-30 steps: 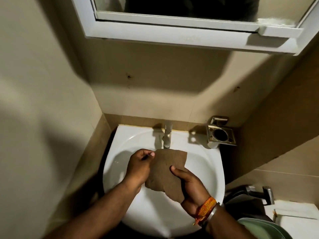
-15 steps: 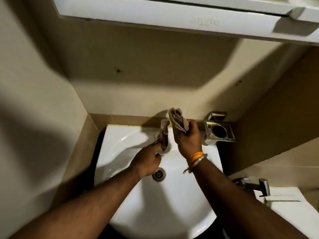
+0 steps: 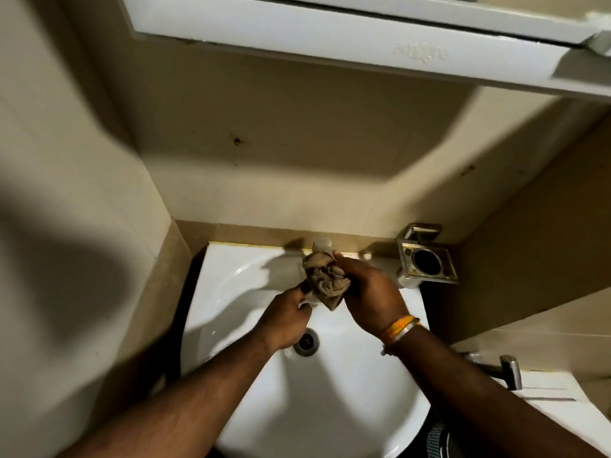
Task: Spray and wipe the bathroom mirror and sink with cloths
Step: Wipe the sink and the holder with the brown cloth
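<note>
A white sink [image 3: 334, 398] sits in a tiled corner, its drain [image 3: 306, 342] near the middle. My right hand [image 3: 372, 294] grips a crumpled brown cloth [image 3: 325, 280] and presses it onto the tap [image 3: 322, 243], which is mostly hidden; only its top shows. My left hand [image 3: 284, 320] is just below the cloth, over the basin, with its fingers curled at the tap's spout. The white frame of the mirror cabinet [image 3: 330, 38] runs along the top; the mirror glass itself is out of view.
A metal holder [image 3: 426, 261] is fixed to the wall right of the tap. A second chrome tap [image 3: 509, 368] and a white ledge [image 3: 549, 395] lie at the lower right. Tiled walls close in on the left and right.
The cloth went from spread flat between both hands over the basin to bunched in my right hand, then down onto the tap. My left hand moved to the spout.
</note>
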